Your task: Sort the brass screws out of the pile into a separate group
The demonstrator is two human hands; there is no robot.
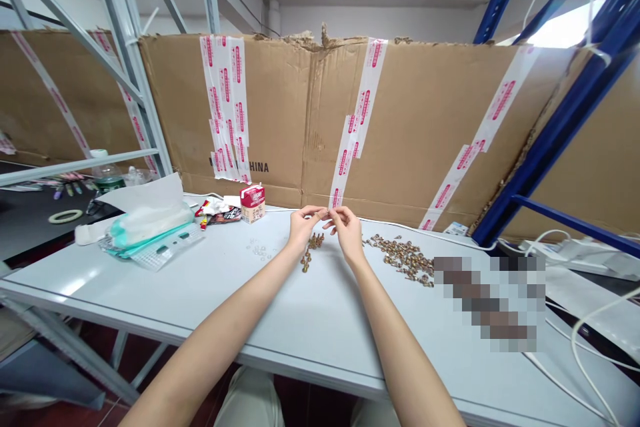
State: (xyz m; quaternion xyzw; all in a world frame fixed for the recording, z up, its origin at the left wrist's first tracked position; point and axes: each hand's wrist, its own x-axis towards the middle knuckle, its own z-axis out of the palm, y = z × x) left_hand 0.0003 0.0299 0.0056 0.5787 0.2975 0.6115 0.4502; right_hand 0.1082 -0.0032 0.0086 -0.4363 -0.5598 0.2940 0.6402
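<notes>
Left hand (303,225): frame centre, fingertips nearly together (what is held, I cannot tell).
Right hand (349,232): just beside, the same.
Brass-coloured pieces (406,257): heaped, right of centre.

Tiny piece (327,213) held in fingers (313,215), detail indistinct, 2 groups of loose brass-coloured parts, smaller cluster (316,241) beneath, larger pile (403,257) spread at right.

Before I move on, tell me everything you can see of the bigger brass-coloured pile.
The pile is many small, shiny, metal-looking pieces, some round-headed with thin shanks, lying loose on the table. It stretches from beside the right hand rightward and nearer, sparser at its left end. A pixelated patch borders its right end, hiding whether it continues.
</notes>
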